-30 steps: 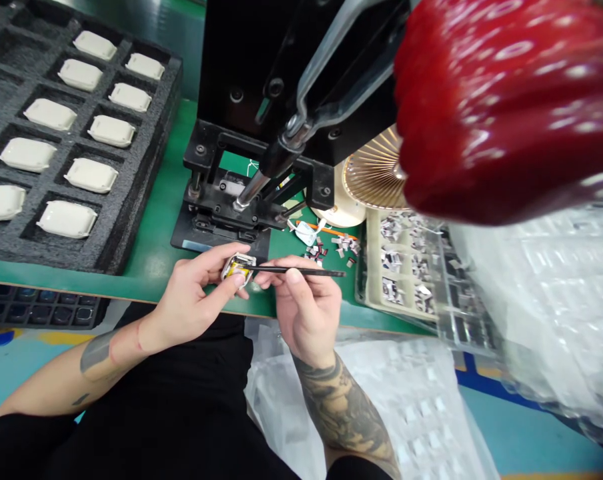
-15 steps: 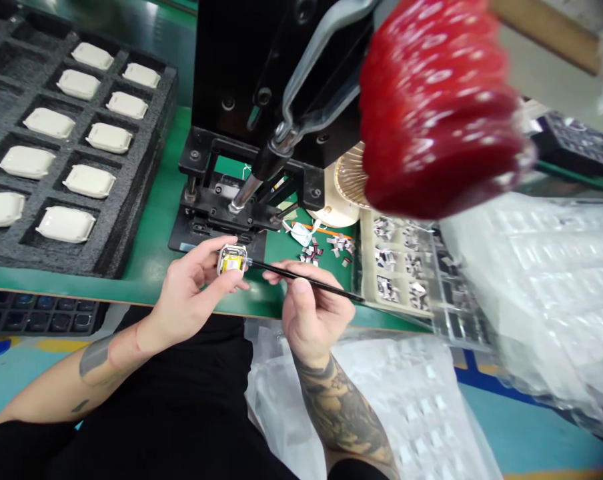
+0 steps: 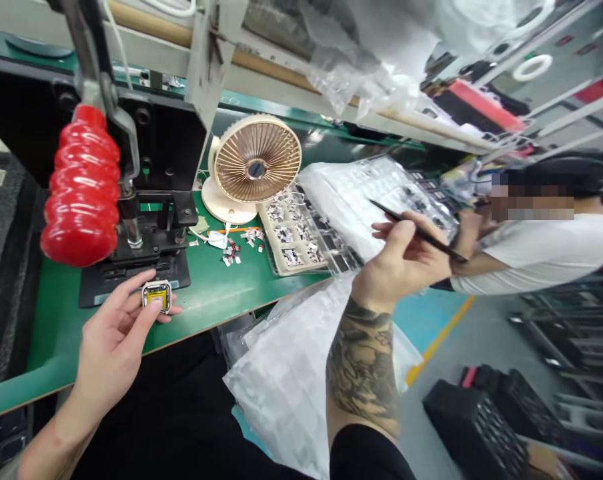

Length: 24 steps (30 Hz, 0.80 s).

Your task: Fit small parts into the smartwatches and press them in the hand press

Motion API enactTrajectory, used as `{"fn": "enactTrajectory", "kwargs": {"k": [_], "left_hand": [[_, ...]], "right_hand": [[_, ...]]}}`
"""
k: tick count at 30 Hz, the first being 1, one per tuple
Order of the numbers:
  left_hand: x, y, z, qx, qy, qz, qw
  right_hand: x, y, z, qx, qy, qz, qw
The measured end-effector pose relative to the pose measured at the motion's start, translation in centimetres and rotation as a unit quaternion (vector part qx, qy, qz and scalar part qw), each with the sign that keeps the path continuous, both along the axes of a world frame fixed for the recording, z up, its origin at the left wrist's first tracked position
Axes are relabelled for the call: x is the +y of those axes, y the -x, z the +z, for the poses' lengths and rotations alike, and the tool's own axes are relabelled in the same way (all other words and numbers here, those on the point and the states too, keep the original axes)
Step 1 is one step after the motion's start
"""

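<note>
Worn on the person's head, the single view looks forward and down across the front edge of the green workbench (image 3: 206, 310), rolled so that edge climbs rightward. The person's left hand (image 3: 114, 340) sits close below, while the round beige desk fan (image 3: 255, 158) and a co-worker's white T-shirt (image 3: 531, 267) lie farther off.

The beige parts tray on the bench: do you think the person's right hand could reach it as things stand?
Probably yes. The right hand holds only a slim black tool, and the beige parts tray lies just to its left; only a clear plastic tray's edge lies between them.
</note>
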State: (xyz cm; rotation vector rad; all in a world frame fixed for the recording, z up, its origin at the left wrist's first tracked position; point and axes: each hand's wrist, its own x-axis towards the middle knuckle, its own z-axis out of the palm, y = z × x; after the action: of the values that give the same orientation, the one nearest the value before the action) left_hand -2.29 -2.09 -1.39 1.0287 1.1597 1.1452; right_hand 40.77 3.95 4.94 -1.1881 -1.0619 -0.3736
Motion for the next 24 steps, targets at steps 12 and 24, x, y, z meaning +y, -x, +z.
{"fn": "enactTrajectory", "kwargs": {"k": [12, 24], "left_hand": [[-0.5, 0.1, -0.9, 0.125, -0.064, -0.028, 0.99], [-0.6, 1.2, -2.1, 0.169, -0.098, -0.048, 0.979]], "right_hand": [[-3.0, 15.7, -5.9, -0.53, 0.184, 0.249, 0.79], [-1.7, 3.9, -0.5, -0.307, 0.431, 0.084, 0.844]]}}
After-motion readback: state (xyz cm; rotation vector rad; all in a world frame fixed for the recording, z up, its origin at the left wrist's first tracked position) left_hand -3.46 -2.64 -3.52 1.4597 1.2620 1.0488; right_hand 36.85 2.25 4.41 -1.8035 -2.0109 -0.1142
